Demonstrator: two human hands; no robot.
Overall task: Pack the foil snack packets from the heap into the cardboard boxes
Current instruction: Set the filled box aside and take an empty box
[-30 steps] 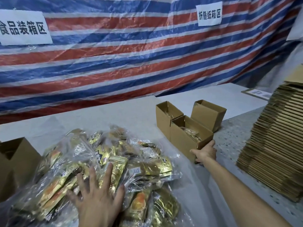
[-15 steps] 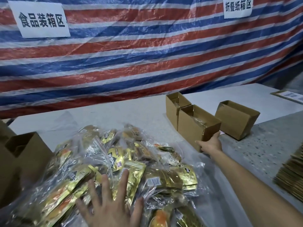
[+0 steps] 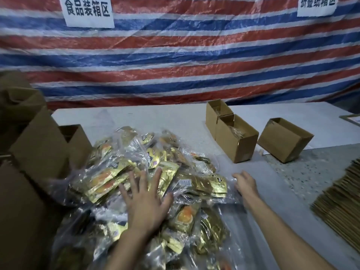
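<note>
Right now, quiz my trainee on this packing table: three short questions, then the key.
1. True or false: the left hand lies spread flat on the heap of foil packets.
2. The right hand is: A gripping a box; B near the heap's right edge, touching no box; C lifting flat cardboard.
3. Count the small cardboard boxes beyond the right hand.
Key: 1 true; 2 B; 3 three.
</note>
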